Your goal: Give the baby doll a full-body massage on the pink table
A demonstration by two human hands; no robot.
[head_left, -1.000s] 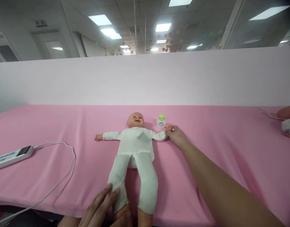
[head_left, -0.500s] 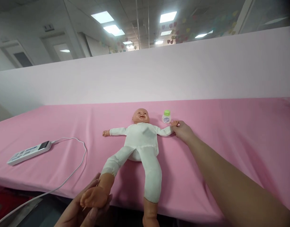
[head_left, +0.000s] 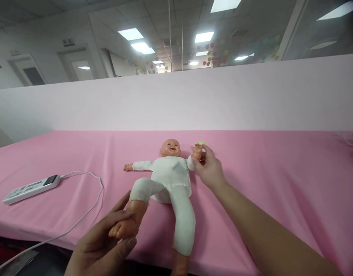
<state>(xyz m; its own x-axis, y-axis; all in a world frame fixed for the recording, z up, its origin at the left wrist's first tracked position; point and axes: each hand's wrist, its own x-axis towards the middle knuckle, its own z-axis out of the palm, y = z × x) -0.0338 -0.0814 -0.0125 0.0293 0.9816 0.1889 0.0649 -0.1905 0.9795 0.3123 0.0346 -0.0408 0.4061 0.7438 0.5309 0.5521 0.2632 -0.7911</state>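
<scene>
A baby doll (head_left: 172, 172) with a white cloth body lies on its back on the pink sheet (head_left: 245, 184), head toward the wall. My left hand (head_left: 107, 234) is closed around the doll's foot and ankle at the left, and that leg is bent at the knee, raised off the sheet. With my right hand (head_left: 209, 165) I grip the doll's hand on the right side, holding it up near the shoulder. The doll's other arm lies stretched out to the left, and its other leg points toward me. Behind my right hand only the green cap (head_left: 202, 143) of a small bottle shows.
A white power strip (head_left: 32, 188) lies on the sheet at the left, its cord (head_left: 99, 191) curving down over the front edge. A low white wall (head_left: 170, 103) with glass above it runs along the back.
My left hand has pushed the doll's foot up and inward, bending the knee. My right hand has lifted the doll's arm inward toward its shoulder, covering most of the bottle. The view has tilted slightly upward.
</scene>
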